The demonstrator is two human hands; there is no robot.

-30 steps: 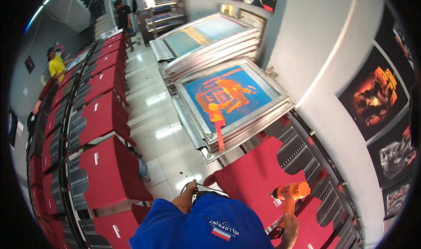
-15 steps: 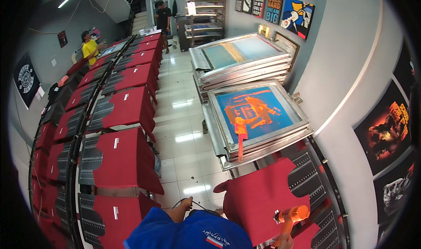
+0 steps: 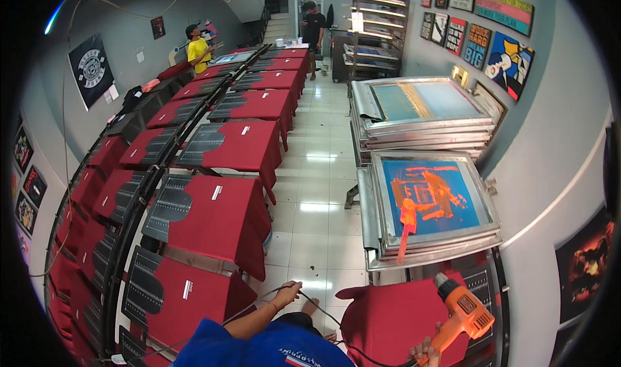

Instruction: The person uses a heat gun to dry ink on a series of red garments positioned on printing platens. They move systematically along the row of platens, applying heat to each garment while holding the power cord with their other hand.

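Note:
My right hand [image 3: 424, 350] grips the handle of an orange heat gun [image 3: 468, 310], whose dark nozzle points up and to the left. Beneath the gun lies a dark red cloth piece [image 3: 381, 307], spread over a printing board [image 3: 490, 281] at the lower right. A dark cable [image 3: 326, 314] runs through the closed fingers of my left hand [image 3: 286, 294] and droops over toward the gun's handle. Left of that hand, another red cloth piece [image 3: 206, 296] with a small white print covers its board.
Framed printing screens [image 3: 428, 129] are stacked at the right; the front screen [image 3: 479, 223] carries orange ink and an orange-smeared spatula [image 3: 407, 221]. Long rows of red-covered boards [image 3: 229, 199] line the left. A tiled aisle [image 3: 310, 225] runs between. Two people [image 3: 197, 49] stand far off.
The view has swung left and tilted. The heat gun has risen, and its nozzle has turned to the upper left. My left hand has come up with the cable, showing more of it.

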